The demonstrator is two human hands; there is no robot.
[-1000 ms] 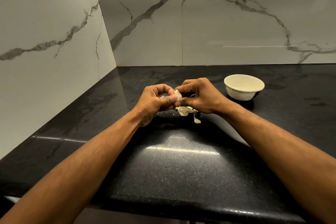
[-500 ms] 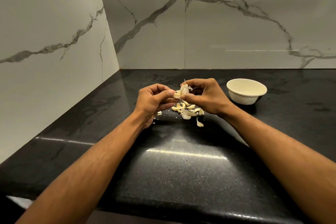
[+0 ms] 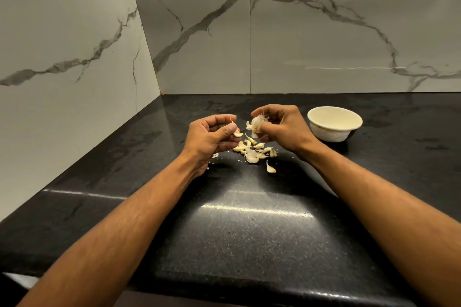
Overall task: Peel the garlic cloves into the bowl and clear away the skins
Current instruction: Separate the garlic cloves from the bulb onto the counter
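Hands have drawn apart over the black countertop (image 3: 249,244): half a second ago the fingertips of both met on one piece of garlic, and now there is a clear gap between them. The left hand (image 3: 212,136) pinches a single small clove (image 3: 237,134) between thumb and curled fingers, a thin wisp of skin standing up from it, while the right hand (image 3: 279,126), at three o'clock from the left, has its fingers curled round the rest of the garlic cluster (image 3: 257,123) with papery skin showing at its edge. That reads as one clove just broken away from the cluster, so the step in hand is probably separating cloves, with actual peeling of this one next. Below the hands, at six o'clock from the gap, a loose pile of cloves and skins (image 3: 254,151) lies on the counter, with one stray clove (image 3: 270,168) nearer the viewer and a few flakes at about eight o'clock. The pile showed less fully a second ago, when the hands hung lower over it. The bowl (image 3: 334,123) sits at three o'clock from the right hand, just beside the wrist, and looks empty, so by my reckoning the task is at an early stage.
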